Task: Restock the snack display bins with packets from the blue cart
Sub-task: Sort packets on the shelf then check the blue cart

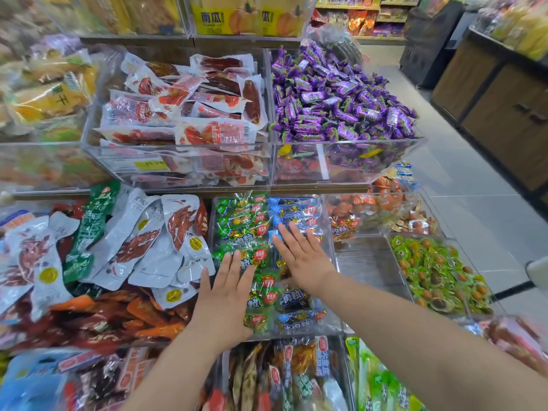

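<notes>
Grey floor tiles (474,203) run down a shop aisle to the right of a stepped snack display built from clear plastic bins. On the upper step, a bin of red sausage packets (184,111) stands beside a heaped bin of purple sweets (341,96). On the lower step, directly in front of the person, sits a clear bin (329,229) packed with small snack packets: green packets (240,225) in its left column and blue packets (296,210) in its right. Both bare hands lie on top of this bin's contents. The left hand (225,295) rests palm down on the green column, its fingers (237,264) straight and slightly spread, touching the packets without curling round any. The right hand (302,262) rests palm down on the blue column, just beside the left hand but not touching it, its fingers (292,237) also straight and fanned, pointing toward the back of the bin. Neither hand holds a packet; the packets lie under the palms and fingertips and extend beyond them toward both the near and far ends of the bin. Left of this bin lies a loose pile of white pouches (142,250) printed with red, and to the right a bin of green-wrapped snacks (430,268). More mixed packets, partly blurred, fill the bins nearest the person.
</notes>
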